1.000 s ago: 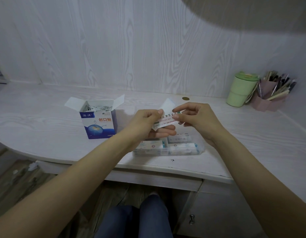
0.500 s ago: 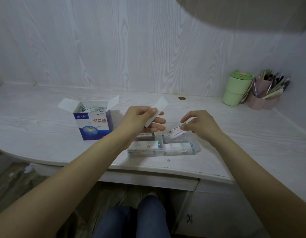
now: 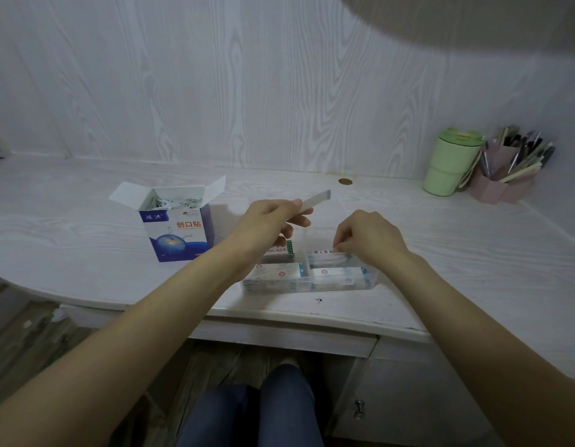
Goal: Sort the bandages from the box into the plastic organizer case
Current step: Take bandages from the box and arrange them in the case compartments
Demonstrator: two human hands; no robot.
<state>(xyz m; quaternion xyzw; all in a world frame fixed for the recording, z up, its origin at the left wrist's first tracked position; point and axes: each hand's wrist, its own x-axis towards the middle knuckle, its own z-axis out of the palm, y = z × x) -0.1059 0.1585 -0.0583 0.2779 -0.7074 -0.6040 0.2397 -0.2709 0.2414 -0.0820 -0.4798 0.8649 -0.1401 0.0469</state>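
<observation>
From the head camera: the right hand (image 3: 370, 238) dips its curled fingertips into the far right compartment of the clear plastic organizer case (image 3: 341, 287), apparently seating a bandage there, though what it pinches is hidden. The left hand (image 3: 268, 219) pinches a white wrapped bandage strip (image 3: 315, 199) above the case. The open blue-and-white cardboard bandage box (image 3: 179, 232) stands left, well stocked. Next, I'd say: release, then place the left strip.

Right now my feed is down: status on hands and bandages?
Left hand pinches bandage strips. Right hand lowers a bandage into organizer case, far right compartment. Box open, nothing blocking.
</observation>
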